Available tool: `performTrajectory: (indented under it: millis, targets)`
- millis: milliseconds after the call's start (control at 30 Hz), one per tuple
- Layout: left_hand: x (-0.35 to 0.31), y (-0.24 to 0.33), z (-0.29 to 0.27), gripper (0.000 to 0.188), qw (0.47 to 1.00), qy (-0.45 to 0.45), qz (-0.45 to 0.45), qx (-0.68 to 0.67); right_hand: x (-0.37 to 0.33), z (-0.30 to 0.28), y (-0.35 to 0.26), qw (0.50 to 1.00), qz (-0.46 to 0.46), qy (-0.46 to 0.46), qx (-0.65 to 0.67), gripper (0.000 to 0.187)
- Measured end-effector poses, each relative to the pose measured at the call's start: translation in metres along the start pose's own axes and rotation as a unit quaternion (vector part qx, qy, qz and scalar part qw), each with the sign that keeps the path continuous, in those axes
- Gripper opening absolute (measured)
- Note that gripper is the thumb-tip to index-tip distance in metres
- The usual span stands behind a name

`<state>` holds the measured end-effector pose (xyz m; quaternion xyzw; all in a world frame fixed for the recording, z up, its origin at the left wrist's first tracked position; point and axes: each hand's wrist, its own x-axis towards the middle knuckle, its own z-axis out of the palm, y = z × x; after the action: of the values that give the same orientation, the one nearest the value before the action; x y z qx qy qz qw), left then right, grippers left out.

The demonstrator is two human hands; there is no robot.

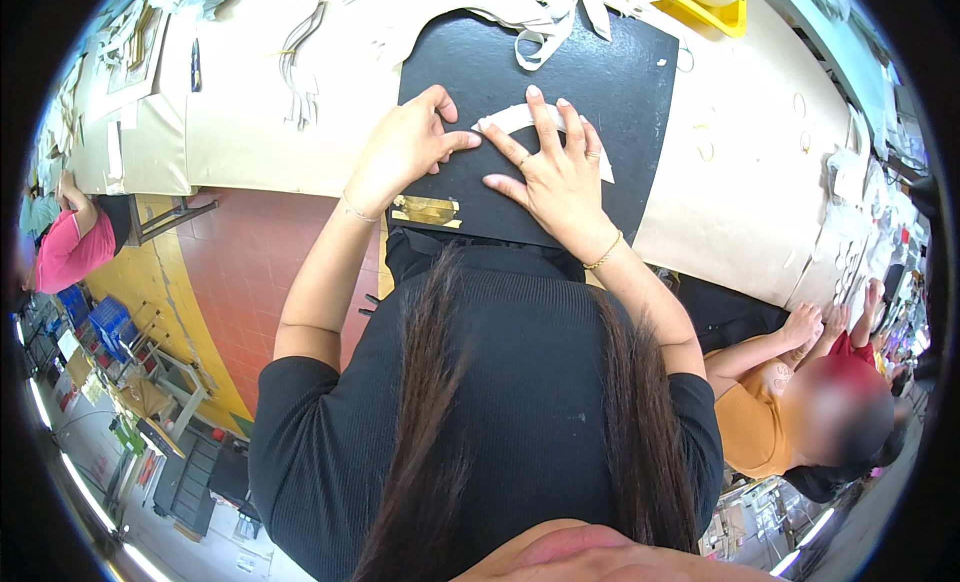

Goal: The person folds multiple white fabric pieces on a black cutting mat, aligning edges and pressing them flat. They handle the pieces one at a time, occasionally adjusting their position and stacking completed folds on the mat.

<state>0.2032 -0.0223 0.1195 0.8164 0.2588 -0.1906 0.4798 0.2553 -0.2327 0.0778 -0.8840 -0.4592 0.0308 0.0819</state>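
The left hand (405, 147) rests on the near left part of a black mat (620, 92) that lies on a beige-covered table (740, 182). Its fingers are curled, and the thumb and forefinger come together at the left end of a pale curved strip (520, 117), pinching or pressing that end; which of the two cannot be told. The right hand (560, 177) lies just beside the left, fingers spread and flat, with the fingertips pressing down on the same strip. The strip runs from the left fingertips across under the right hand's fingers and shows again past the right little finger. The two hands nearly touch at the forefingers.

A thin bracelet sits on each wrist, and a ring shows on the right hand. Just below the left hand, at the near edge of the mat, lies a gold foil patch (426, 211). Beyond both hands, at the far edge of the mat, is a heap of pale offcut strips (545, 17). Further out past the right hand stands a yellow tray (715, 17). Far to the left of the left hand, more pale cut pieces (300, 57) lie on the table. Well to the right of the right arm sits a person in an orange top (755, 422), hands at the table edge. Well to the left is a person in a pink top (70, 247).
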Motion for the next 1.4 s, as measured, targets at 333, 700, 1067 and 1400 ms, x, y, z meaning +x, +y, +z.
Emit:
performTrajectory:
  millis: [333,700,1067,1400]
  targets:
    - [-0.012,-0.008,0.015,0.035,0.973,0.128,0.133,0.138,-0.010,-0.019,0.003,0.989,0.045,-0.008,0.144,0.064]
    - [-0.023,-0.048,0.068,0.073,0.866,0.110,0.301,0.384,-0.020,0.004,0.012,0.998,0.049,0.005,0.047,0.062]
    - [-0.050,0.053,-0.017,0.041,0.891,0.035,0.380,-0.247,-0.026,-0.021,0.026,0.970,0.201,0.093,0.100,0.064]
    - [-0.161,0.139,-0.120,0.034,0.622,-0.257,0.557,-0.486,0.006,-0.035,0.021,0.947,0.231,0.038,0.221,0.029]
